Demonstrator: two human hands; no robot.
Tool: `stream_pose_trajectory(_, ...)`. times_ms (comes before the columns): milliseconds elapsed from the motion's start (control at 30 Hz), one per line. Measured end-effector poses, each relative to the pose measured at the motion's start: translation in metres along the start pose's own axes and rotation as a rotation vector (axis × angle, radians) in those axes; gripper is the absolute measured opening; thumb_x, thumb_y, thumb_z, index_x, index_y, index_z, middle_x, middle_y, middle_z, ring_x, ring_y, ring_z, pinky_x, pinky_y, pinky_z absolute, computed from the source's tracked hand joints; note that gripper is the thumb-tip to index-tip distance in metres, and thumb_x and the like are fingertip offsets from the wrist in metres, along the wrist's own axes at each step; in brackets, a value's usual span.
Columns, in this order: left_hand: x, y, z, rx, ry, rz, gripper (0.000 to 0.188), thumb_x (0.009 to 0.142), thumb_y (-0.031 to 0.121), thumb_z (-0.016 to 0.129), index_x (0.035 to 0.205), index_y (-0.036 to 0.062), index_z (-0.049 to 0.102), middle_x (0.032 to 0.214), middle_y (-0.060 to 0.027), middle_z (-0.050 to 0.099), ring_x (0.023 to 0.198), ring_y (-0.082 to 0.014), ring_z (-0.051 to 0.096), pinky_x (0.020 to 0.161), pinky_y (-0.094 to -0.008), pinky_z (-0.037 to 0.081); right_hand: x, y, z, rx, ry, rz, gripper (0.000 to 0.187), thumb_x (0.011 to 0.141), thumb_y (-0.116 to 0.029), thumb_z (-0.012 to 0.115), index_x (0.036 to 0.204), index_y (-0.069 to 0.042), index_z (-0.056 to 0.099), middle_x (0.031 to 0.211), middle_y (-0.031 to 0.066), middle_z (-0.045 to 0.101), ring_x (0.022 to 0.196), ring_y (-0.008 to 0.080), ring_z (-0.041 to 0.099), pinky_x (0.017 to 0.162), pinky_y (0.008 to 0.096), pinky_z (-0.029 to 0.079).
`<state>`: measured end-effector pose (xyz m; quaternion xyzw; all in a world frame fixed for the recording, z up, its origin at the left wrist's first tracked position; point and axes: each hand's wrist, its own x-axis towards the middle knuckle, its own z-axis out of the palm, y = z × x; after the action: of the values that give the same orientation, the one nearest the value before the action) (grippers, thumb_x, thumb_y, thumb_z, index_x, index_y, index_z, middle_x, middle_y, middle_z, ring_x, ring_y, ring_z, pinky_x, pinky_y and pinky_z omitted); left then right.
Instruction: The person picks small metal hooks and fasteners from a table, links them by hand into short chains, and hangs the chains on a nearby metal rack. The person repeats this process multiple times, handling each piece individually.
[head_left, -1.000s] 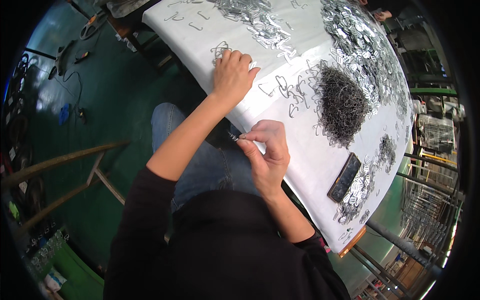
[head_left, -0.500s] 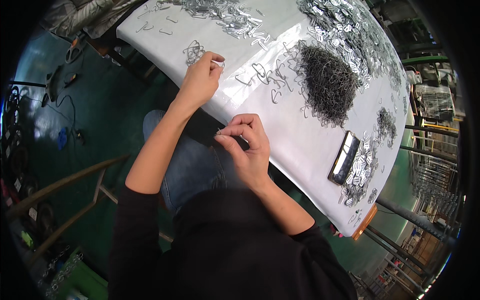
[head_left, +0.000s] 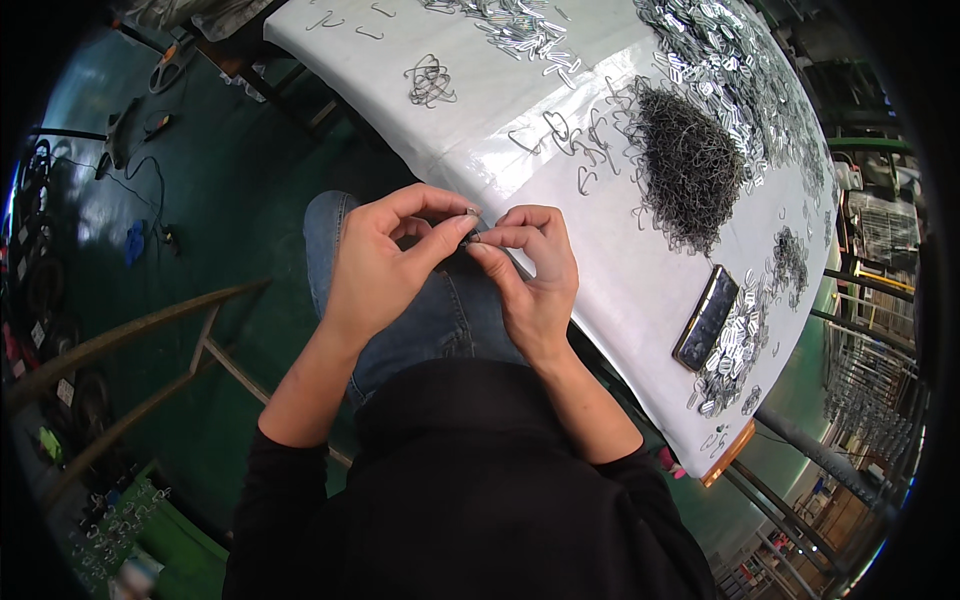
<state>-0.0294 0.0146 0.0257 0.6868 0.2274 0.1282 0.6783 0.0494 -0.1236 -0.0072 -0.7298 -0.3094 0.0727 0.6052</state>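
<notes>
The left hand (head_left: 375, 265) was out on the white table (head_left: 620, 280) a moment ago. Now it is back in the middle of the frame, fingers pinched on a small metal clip (head_left: 470, 238). The right hand (head_left: 530, 280) pinches it too. The dark clip heap (head_left: 690, 165) sits at the upper right.

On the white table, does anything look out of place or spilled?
Nothing looks damaged or spilled. One small tangle of wire pieces lies alone on the white table, apart from the big dark pile. A dark flat phone-like slab lies partly against shiny clips. Both hands pinch a small part above the lap.
</notes>
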Motion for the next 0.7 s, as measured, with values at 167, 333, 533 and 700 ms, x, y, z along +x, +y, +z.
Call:
stream_pose_trajectory(167, -0.001, -0.006, 0.003, 0.019, 0.083, 0.158, 0.010, 0.082, 0.001, 0.067, 0.092, -0.0015, 0.068, 0.094, -0.0066, 0.066, 0.077, -0.0095, 0.061, 0.067, -0.0223, 0.049, 0.001, 0.001, 0.003, -0.036, -0.004, -0.010, 0.014, 0.072, -0.006, 0.078, 0.083, -0.005, 0.070, 0.093, 0.0065, 0.055, 0.083, 0.0178, 0.056, 0.069, 0.0288, 0.045)
stream_pose_trajectory(333, -0.004, -0.013, 0.007, 0.039, 0.137, 0.254, 0.009, 0.080, -0.002, 0.068, 0.088, -0.0009, 0.069, 0.093, -0.0073, 0.066, 0.075, -0.0106, 0.061, 0.063, -0.0230, 0.048, 0.003, 0.004, 0.004, -0.043, -0.083, 0.005, 0.017, 0.074, -0.007, 0.077, 0.088, -0.003, 0.068, 0.094, 0.0059, 0.054, 0.087, 0.0177, 0.055, 0.075, 0.0294, 0.045)
stream_pose_trajectory(533, -0.006, -0.019, 0.008, 0.066, 0.180, 0.324, 0.011, 0.079, -0.007, 0.067, 0.089, -0.0013, 0.069, 0.093, -0.0077, 0.066, 0.075, -0.0111, 0.060, 0.063, -0.0224, 0.046, 0.049, 0.036, -0.058, -0.276, -0.063, 0.159, 0.023, 0.080, -0.008, 0.071, 0.102, -0.004, 0.066, 0.088, 0.0063, 0.063, 0.075, 0.0167, 0.061, 0.071, 0.0290, 0.047)
stream_pose_trajectory(700, -0.009, -0.022, 0.009, 0.060, 0.177, 0.306, 0.012, 0.079, -0.007, 0.066, 0.090, -0.0014, 0.069, 0.092, -0.0078, 0.067, 0.077, -0.0115, 0.060, 0.065, -0.0226, 0.046, 0.114, 0.087, -0.109, -0.770, -0.041, 0.402, 0.018, 0.082, -0.020, 0.069, 0.094, -0.007, 0.070, 0.091, 0.0124, 0.067, 0.082, 0.0285, 0.065, 0.075, 0.0381, 0.050)
